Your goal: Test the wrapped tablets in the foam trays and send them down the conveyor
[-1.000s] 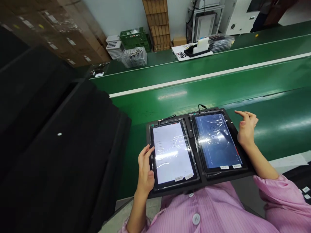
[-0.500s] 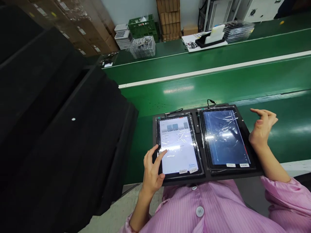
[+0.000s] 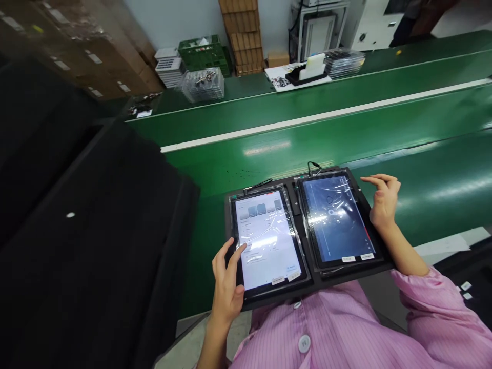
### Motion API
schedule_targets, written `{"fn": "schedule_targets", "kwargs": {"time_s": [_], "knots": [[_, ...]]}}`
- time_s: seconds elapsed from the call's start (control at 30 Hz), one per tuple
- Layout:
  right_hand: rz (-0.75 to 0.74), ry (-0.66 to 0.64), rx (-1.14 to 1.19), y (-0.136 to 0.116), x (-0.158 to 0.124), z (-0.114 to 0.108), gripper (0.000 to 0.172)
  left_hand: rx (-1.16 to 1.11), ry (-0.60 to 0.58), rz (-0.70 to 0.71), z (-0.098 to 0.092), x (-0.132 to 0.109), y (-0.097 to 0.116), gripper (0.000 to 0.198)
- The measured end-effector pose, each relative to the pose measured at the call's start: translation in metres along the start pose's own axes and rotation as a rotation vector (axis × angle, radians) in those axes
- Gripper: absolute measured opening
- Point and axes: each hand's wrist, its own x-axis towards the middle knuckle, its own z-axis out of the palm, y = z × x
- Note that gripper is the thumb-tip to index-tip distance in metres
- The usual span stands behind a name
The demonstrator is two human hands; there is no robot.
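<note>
Two tablets lie side by side on a black foam tray in front of me. The left tablet (image 3: 265, 241) is lit with a pale menu page and wrapped in clear film. My left hand (image 3: 227, 282) rests at its left edge, fingers apart, with the index fingertip on or just over the screen. The right tablet (image 3: 338, 220) shows a dark blue screen with a small round mark. My right hand (image 3: 384, 202) is raised by its right edge, fingers stretched out and holding nothing. Short black cables stick out at the top of both tablets.
Tall black foam stacks (image 3: 88, 246) fill the left side. A green conveyor belt (image 3: 300, 138) runs behind the tray (image 3: 313, 279). Beyond it stand clear plastic trays (image 3: 203, 84), a green crate (image 3: 200, 54), cartons (image 3: 111, 61) and a white board with a black holder (image 3: 303, 77).
The view has shifted, so everything sits further left. More lines of text show on the left tablet's page. My hands keep nearly the same poses beside the tablets.
</note>
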Motion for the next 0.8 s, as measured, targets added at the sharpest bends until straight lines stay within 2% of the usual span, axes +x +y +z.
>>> {"fn": "schedule_targets", "kwargs": {"time_s": [0.33, 0.5, 0.8], "knots": [[0.064, 0.004, 0.043, 0.0015, -0.0007, 0.004, 0.072, -0.051, 0.067, -0.005, 0.0051, -0.0016, -0.0085, 0.096], [0.068, -0.036, 0.026, 0.0022, -0.0007, 0.0051, 0.073, -0.05, 0.104, 0.013, 0.0046, -0.0007, -0.0095, 0.094], [0.079, -0.034, 0.076, 0.0051, -0.0016, 0.0062, 0.074, -0.057, 0.079, -0.009, 0.0042, -0.0006, -0.0102, 0.096]]}}
